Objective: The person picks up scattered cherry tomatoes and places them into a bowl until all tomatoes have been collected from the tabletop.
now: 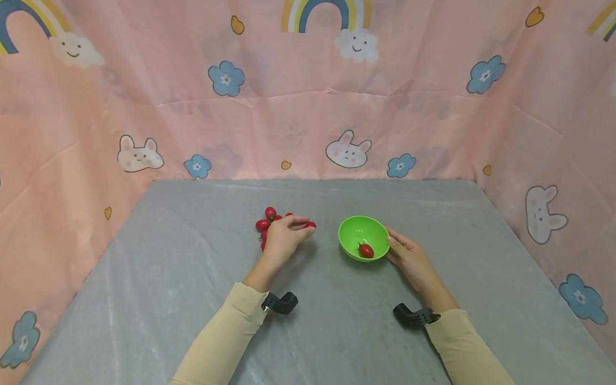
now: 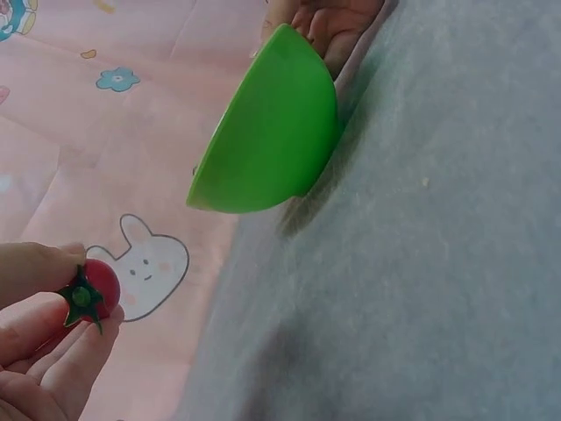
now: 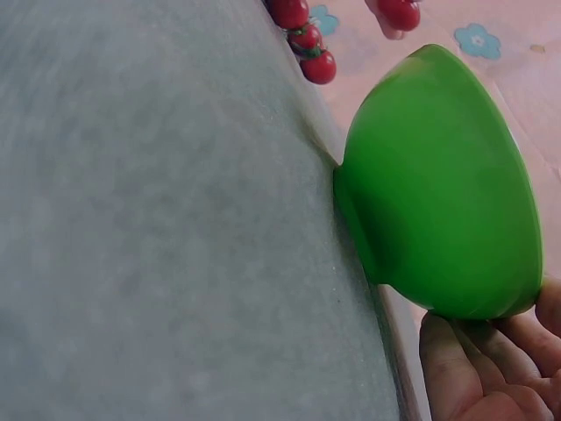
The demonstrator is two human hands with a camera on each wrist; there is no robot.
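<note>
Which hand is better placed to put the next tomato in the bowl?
Probably the left hand: it pinches a tomato left of the bowl, while the right hand holds the bowl.

So there's a glossy bright green bowl [image 1: 353, 234], right way up on the bench [image 1: 332, 331], right fingers [image 3: 449, 373] holding its side. One red cherry tomato [image 1: 367, 251] lies inside, toward the near side, stem end pointing left. A second cherry tomato [image 2: 107, 285] is pinched by the left fingers [image 2: 83, 360] above the bench, leafy green cap on. More cherry tomatoes [image 1: 262, 225] sit bunched left of the bowl, partly hidden.
</note>
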